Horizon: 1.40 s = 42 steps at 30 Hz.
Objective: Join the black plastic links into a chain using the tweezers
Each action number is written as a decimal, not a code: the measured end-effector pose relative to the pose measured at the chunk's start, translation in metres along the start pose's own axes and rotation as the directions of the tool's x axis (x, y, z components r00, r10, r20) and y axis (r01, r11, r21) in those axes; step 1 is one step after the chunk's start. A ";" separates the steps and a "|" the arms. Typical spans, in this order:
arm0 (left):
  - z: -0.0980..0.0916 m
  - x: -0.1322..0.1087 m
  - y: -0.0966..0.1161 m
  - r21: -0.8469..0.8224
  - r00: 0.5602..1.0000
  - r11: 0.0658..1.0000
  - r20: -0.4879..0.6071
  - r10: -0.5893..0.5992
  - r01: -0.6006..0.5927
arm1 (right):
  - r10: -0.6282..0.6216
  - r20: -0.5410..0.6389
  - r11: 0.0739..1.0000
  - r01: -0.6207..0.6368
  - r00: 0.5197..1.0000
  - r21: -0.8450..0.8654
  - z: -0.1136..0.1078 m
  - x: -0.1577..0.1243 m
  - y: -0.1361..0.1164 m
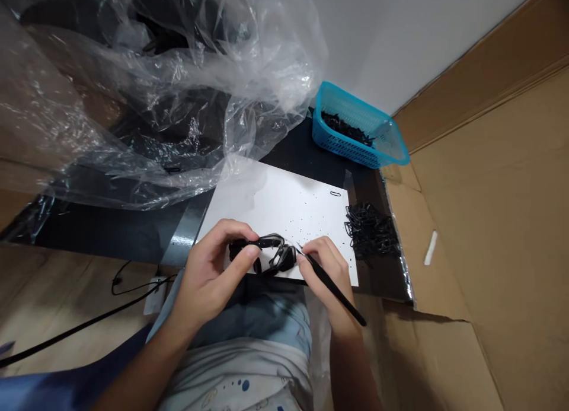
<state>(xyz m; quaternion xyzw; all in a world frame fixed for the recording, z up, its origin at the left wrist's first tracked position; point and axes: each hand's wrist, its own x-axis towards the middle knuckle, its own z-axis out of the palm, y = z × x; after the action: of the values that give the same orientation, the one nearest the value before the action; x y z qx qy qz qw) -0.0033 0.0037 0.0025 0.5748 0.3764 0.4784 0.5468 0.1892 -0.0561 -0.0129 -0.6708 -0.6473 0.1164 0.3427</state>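
Tool [333, 285] beside looped black piece [288, 260]

Left hand [214, 273] is clamped on the piece, over the near edge of the white sheet [275, 197]; right hand [332, 260] is clamped round the tool. Black loops [372, 230] lie heaped on the worktop [288, 153], right of the sheet.

No legible lettering or numbers anywhere.

The black tabletop [288, 147] is carrying a white sheet [275, 191] at the frame's centre, clear plastic [186, 91] at upper left, a blue basket [347, 153] at upper right, and, at right, tangled black loops [371, 230].
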 end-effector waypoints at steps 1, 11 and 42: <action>0.000 0.000 -0.001 0.005 1.000 1.000 0.002 0.004 -0.005 | 0.020 0.007 1.000 -0.020 1.000 0.015 -0.002 -0.001 0.000; 0.009 -0.006 0.001 0.066 0.994 0.996 0.094 0.059 -0.065 | -0.161 -0.399 0.879 0.316 0.902 0.359 0.002 -0.006 -0.044; 0.008 -0.008 0.003 0.049 0.984 0.998 0.176 0.029 -0.038 | -0.333 -0.263 0.884 0.397 0.905 0.246 -0.002 -0.006 -0.044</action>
<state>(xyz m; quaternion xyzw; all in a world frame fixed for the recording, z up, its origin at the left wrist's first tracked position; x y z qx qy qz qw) 0.0024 -0.0063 0.0052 0.6349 0.3293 0.4251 0.5547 0.1555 -0.0655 0.0139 -0.4861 -0.6975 0.0719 0.5216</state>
